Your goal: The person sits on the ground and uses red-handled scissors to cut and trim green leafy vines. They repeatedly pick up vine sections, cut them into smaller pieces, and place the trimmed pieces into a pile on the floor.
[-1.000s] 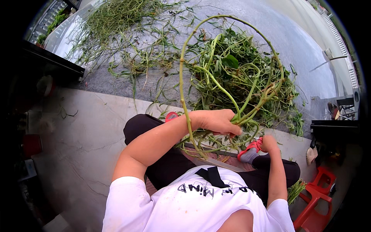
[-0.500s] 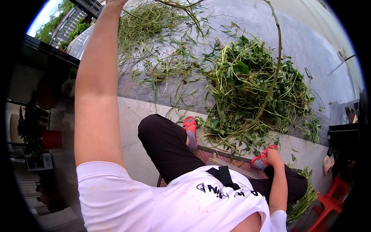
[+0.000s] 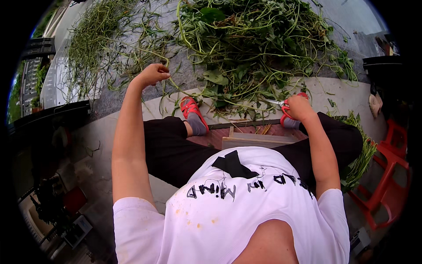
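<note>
Scissors (image 3: 285, 107) sit in the closed right hand (image 3: 300, 108), the left hand (image 3: 151, 75) half-curled beside a vine (image 3: 174, 84), grip unclear.

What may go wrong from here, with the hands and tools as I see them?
1. The scissors in the right hand are close to the right sock; a slip might nick that foot.
2. Loose stems lie around the left sandal, so the foot might catch them when it moves.
3. The pile looks tangled; if the left hand pulled a stem from it, others might drag along.
</note>
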Motion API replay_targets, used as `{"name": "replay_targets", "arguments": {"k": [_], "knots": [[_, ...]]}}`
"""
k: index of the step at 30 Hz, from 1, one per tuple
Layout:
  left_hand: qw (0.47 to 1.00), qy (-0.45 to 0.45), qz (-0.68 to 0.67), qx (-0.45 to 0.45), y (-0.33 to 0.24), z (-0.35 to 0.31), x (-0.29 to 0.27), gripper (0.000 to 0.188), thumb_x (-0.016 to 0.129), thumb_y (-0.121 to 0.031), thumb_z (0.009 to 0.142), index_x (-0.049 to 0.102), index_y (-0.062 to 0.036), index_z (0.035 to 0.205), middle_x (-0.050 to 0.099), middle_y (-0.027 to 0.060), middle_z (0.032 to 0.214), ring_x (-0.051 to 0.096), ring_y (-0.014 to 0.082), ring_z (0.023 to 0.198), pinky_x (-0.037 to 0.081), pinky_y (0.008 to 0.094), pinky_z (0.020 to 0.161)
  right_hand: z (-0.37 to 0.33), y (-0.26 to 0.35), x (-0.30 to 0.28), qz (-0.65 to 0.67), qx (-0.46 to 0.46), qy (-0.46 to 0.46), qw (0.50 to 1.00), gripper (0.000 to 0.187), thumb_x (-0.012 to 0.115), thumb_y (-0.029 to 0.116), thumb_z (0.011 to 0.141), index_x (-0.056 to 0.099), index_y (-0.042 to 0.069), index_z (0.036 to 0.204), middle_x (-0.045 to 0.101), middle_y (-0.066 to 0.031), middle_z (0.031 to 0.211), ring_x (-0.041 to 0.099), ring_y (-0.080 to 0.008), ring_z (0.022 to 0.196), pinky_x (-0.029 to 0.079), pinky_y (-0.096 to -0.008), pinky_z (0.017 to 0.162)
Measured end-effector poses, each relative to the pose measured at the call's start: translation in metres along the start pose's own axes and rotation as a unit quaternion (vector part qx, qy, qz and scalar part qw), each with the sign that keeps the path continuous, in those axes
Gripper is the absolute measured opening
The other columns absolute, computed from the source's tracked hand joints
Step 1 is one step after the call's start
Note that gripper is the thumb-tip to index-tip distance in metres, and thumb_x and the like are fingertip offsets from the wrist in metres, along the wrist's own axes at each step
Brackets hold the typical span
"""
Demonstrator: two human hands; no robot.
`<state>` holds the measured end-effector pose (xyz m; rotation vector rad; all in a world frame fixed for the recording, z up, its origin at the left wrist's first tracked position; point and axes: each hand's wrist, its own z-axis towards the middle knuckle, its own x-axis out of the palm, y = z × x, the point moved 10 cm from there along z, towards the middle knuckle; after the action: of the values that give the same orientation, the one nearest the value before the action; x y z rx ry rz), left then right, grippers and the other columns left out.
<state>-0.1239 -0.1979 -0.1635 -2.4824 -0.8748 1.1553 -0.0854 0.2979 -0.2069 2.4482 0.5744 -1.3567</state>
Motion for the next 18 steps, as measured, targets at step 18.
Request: {"name": "replay_targets", "arguments": {"k": [18], "knots": [[0.948,-0.146,0.268,-0.094,0.099,0.053,0.210,0.038,0.055,-0.020,0.081,0.057,-0.0066,0.117,0.061,0.0131,0.118,0.059,0.0286,0.109,0.036,0.0481,0.096,-0.010,0.013,0.020,0.029,-0.003,0.036,0.999,0.022,0.069,0.012,0.070,0.063,0.000,0.087,0.061,-0.0168,0.092,0.064,-0.0324,0.084,0.053,-0.0412,0.072]]}}
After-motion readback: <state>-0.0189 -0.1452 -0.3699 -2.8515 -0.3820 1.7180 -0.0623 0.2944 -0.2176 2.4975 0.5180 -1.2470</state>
